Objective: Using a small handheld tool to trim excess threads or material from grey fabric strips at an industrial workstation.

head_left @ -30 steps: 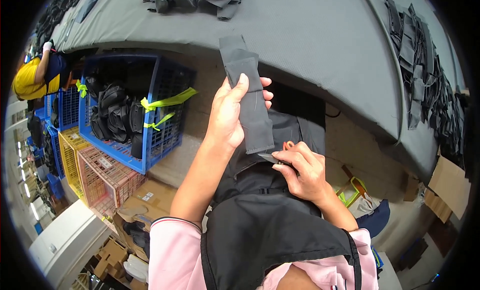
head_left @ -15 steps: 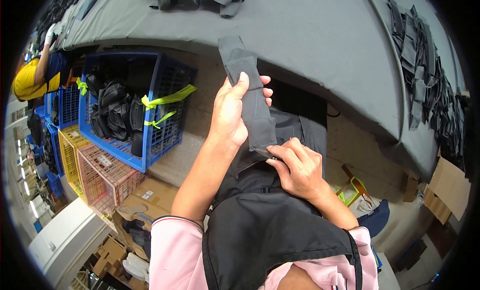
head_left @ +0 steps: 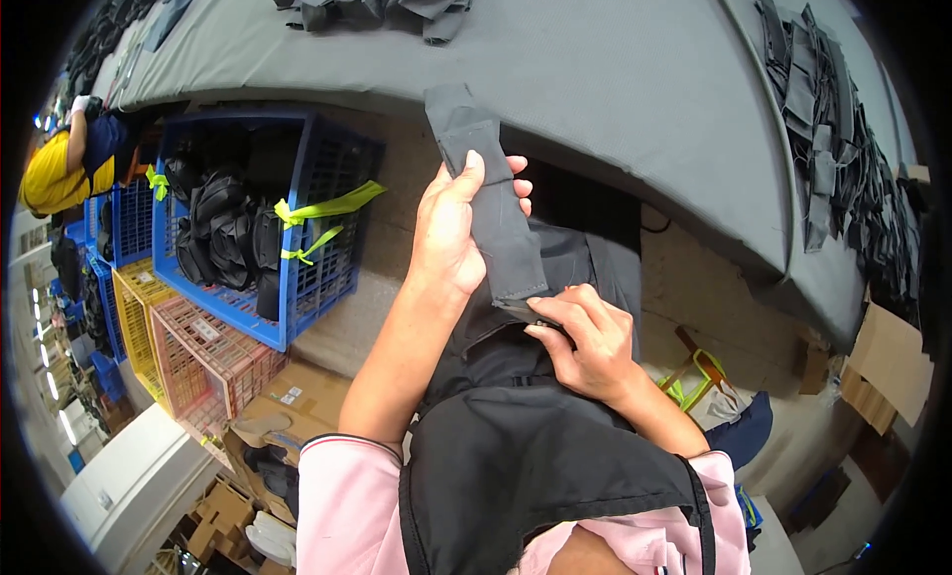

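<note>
Table [head_left: 615, 99], big and gray, stretches across the top of the frame and bends down toward the right side. Next in size is the black apron [head_left: 516, 456] at the bottom middle, worn over a pink shirt [head_left: 342, 486]. A blue crate [head_left: 290, 268] stands at the left, with black things [head_left: 223, 228] heaped inside. A long heap of dark strips [head_left: 833, 149] lies at the upper right. A pink crate [head_left: 233, 349] sits just below the blue one.

Then comes the gray strip [head_left: 511, 243], a long flat piece of cloth in the middle of the frame. It slants, with its top end up near the table edge and its bottom end lower and more to the right.

The left hand [head_left: 448, 228] has the strip in its grip. The thumb presses on the front, and the other fingers wrap behind, so some tips peek out on the right side. The right hand [head_left: 592, 342] is just right of the strip's bottom end. Its thumb and pointing finger pinch a small dark tool [head_left: 516, 308].

The tool is the smallest. Only a thin bit pokes out to the left, by the strip's bottom edge. Fingers hide the rest, so I cannot tell its whole shape, or if it touches the cloth.
</note>
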